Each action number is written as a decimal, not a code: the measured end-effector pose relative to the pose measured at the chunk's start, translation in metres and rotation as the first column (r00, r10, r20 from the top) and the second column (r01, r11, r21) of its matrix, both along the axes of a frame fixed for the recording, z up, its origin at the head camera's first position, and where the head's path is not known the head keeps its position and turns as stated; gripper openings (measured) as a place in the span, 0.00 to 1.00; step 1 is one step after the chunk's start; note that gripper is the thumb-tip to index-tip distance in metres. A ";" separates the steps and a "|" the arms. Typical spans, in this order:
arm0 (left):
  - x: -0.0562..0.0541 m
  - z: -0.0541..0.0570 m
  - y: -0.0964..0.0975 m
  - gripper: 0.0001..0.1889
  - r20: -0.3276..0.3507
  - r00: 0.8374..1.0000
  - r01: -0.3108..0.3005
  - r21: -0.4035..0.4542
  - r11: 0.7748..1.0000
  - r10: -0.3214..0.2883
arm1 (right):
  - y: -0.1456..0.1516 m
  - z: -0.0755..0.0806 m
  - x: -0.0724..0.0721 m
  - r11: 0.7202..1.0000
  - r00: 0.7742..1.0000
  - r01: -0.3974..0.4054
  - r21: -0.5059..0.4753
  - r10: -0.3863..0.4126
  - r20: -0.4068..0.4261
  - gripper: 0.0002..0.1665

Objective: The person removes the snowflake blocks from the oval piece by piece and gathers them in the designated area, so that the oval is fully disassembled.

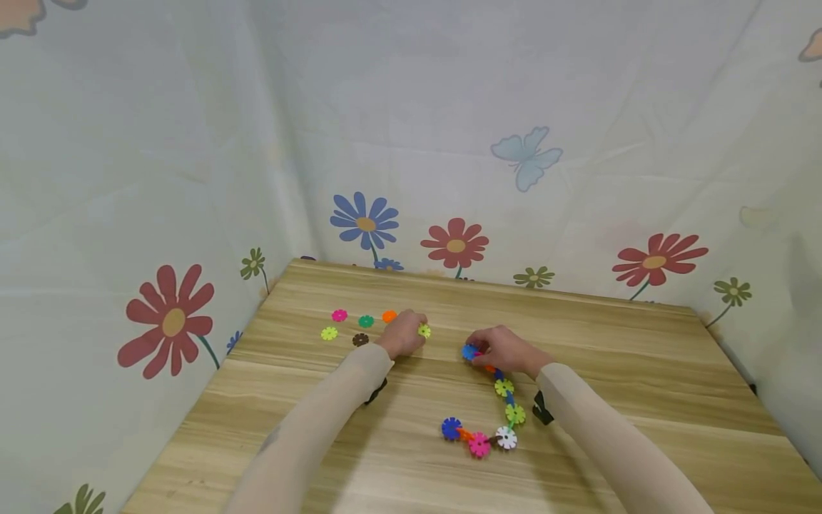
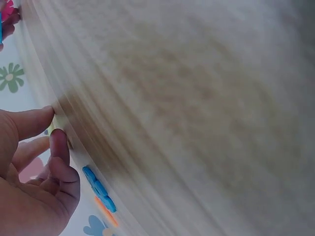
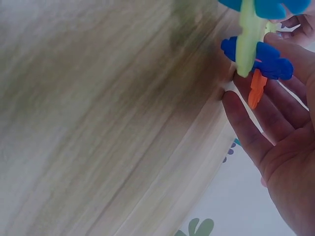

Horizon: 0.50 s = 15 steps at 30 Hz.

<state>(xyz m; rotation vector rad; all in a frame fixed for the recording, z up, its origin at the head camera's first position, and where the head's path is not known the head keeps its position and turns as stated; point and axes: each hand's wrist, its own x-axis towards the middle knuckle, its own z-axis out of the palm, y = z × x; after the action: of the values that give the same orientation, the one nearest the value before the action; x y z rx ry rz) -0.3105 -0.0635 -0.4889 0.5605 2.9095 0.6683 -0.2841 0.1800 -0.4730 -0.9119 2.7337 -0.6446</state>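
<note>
My left hand [image 1: 403,333] pinches a yellow-green notched interlocking disc [image 1: 424,331] close over the wooden table; only a sliver of it shows between thumb and finger in the left wrist view. To its right, my right hand [image 1: 505,350] grips the far end of a chain of linked discs, fingers about a light blue disc [image 1: 469,352]. The chain curves down past yellow-green discs to a white disc [image 1: 506,437], then left through a pink disc [image 1: 479,445] to a dark blue disc [image 1: 452,428]. The right wrist view shows linked discs, one dark blue and one orange [image 3: 257,89], beside the palm.
Loose discs lie left of my left hand: pink [image 1: 339,315], green [image 1: 366,321], orange [image 1: 389,315], yellow-green [image 1: 329,333] and brown [image 1: 360,340]. A flower-printed cloth [image 1: 411,143] hangs behind the wooden table [image 1: 616,343] and along its sides.
</note>
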 end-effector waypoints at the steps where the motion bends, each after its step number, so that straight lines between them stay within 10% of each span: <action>1: 0.000 0.000 0.000 0.18 0.001 1.000 -0.006 0.002 1.000 0.006 | 0.000 0.000 0.000 1.000 1.000 0.000 0.001 0.000 -0.002 0.18; 15: 0.012 0.006 0.004 0.06 0.023 1.000 0.014 0.121 0.993 -0.017 | -0.001 0.002 0.000 1.000 1.000 0.024 0.002 -0.024 0.018 0.19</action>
<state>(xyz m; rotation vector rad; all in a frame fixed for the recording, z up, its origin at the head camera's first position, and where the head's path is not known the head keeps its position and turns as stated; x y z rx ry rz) -0.2980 -0.0594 -0.4833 0.5829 2.8539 0.8470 -0.2837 0.1787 -0.4715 -0.8701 2.7329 -0.6514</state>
